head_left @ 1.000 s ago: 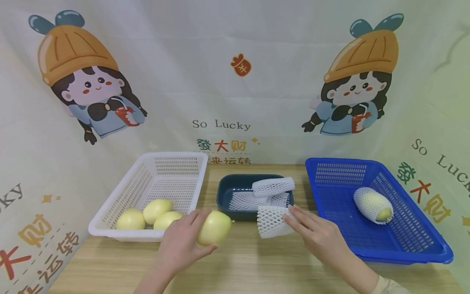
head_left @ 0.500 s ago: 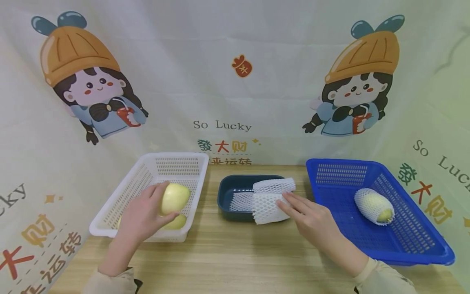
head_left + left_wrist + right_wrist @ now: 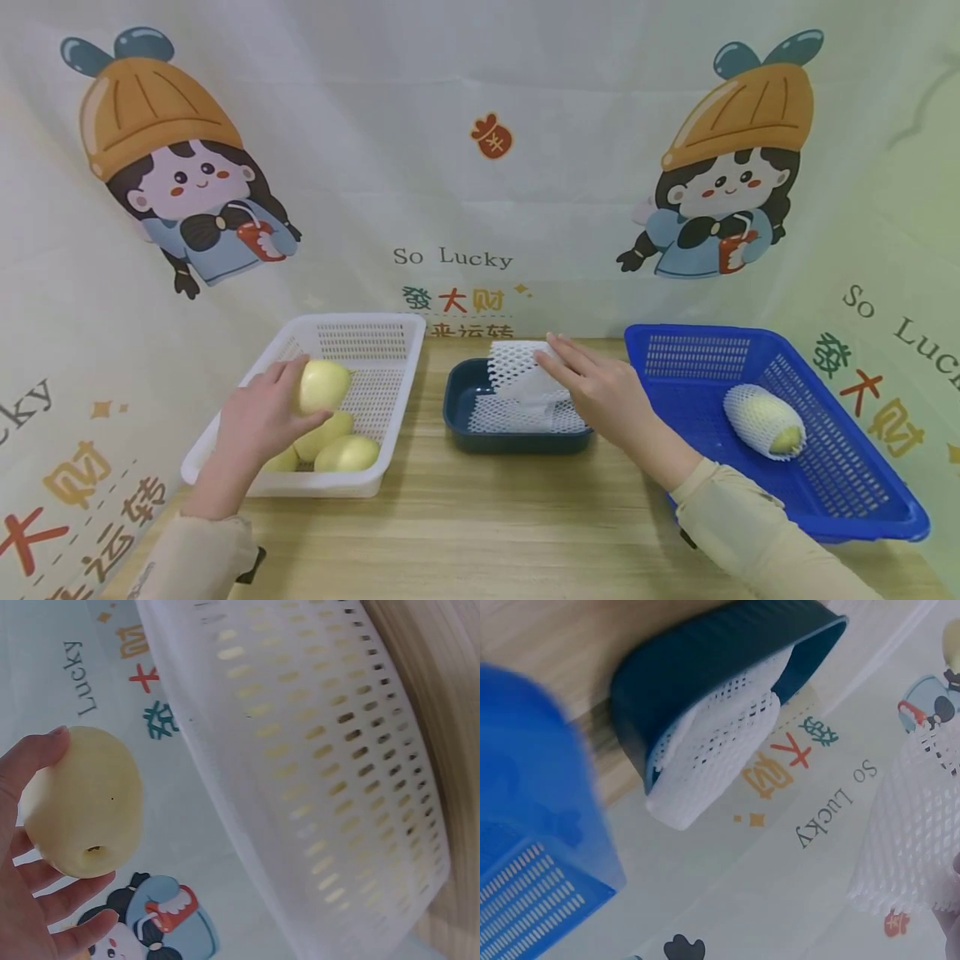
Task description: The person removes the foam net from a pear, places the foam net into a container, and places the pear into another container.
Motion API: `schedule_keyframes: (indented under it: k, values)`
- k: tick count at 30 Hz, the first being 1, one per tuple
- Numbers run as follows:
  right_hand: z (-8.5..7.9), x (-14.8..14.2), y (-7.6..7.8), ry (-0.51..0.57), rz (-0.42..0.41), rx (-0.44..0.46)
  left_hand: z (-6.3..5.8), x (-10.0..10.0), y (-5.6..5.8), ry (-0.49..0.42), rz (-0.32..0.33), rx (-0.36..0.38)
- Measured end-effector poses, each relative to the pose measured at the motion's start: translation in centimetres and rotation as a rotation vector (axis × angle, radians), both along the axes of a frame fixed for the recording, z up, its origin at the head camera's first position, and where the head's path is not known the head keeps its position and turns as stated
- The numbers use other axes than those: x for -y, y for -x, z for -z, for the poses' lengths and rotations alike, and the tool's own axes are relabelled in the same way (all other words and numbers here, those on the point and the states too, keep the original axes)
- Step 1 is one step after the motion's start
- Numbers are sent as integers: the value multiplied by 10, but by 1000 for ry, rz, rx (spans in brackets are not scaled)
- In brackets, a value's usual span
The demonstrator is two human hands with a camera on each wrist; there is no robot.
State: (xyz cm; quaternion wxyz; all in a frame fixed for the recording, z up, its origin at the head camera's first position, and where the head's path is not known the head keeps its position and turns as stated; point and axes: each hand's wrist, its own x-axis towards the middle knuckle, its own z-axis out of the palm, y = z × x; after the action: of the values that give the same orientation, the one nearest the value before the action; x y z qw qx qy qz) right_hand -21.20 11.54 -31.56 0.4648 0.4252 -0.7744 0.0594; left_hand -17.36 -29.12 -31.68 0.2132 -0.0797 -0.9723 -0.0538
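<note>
My left hand (image 3: 258, 414) grips a pale yellow pear (image 3: 324, 387) above the white basket (image 3: 408, 392), thumb on one side and fingers on the other. The left wrist view shows the same pear (image 3: 86, 802) end-on, held higher than the basket rim (image 3: 225, 817). Several more pears (image 3: 347, 454) lie in that basket. Over the dark teal tray (image 3: 457, 417), my right hand (image 3: 603, 392) pinches a white foam net sleeve (image 3: 517, 367) by one end. Other foam net sleeves (image 3: 517, 414) lie in the tray; one sticks past the rim in the right wrist view.
A blue basket (image 3: 667, 417) stands at the right, holding one pear in a foam net (image 3: 765, 421). All the containers rest on a wooden table (image 3: 480, 533). A printed cloth (image 3: 570, 150) hangs behind and at both sides.
My left hand has carried the pear leftward from the table's middle to over the white basket. My right hand has raised the foam net sleeve from in front of the tray to above it.
</note>
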Motion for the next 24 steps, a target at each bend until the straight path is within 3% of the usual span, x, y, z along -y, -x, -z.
schedule_keyframes:
  k: [12, 18, 24]
  values:
    - [-4, 31, 34, 23, 27, -63, 19, 20, 15, -29, -52, 74]
    - [2, 41, 44, 27, 23, -87, 29, 28, 22, -23, -79, 141]
    - [16, 50, 54, -10, 78, -83, 39, 34, 27, -26, -105, 219]
